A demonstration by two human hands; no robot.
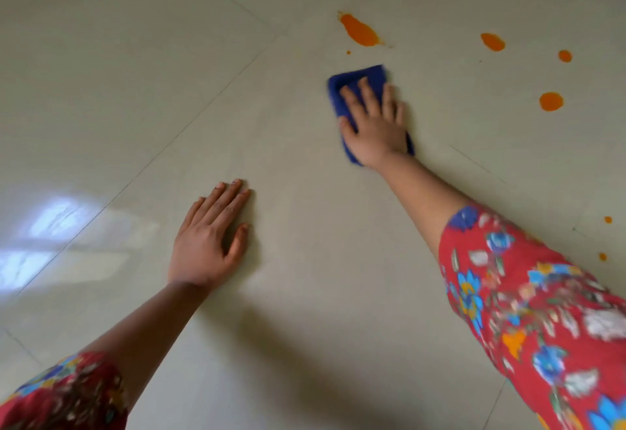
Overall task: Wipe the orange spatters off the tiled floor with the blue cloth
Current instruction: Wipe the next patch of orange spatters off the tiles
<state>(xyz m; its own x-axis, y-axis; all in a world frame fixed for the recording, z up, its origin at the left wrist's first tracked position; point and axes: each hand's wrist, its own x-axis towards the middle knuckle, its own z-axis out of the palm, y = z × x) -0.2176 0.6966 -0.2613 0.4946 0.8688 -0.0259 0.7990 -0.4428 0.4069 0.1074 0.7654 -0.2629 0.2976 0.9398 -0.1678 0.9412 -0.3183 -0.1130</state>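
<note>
A folded blue cloth lies flat on the pale tiled floor. My right hand presses down on it with fingers spread, covering most of it. Just beyond the cloth is a long orange spatter with a tiny drop beside it. More orange spots lie to the right: one oval, one small, one round. Two tiny drops sit near my right sleeve. My left hand rests flat on the floor, holding nothing.
Grout lines run diagonally across the glossy tiles. A bright window reflection shows at the left. My red flowered sleeves fill the lower corners.
</note>
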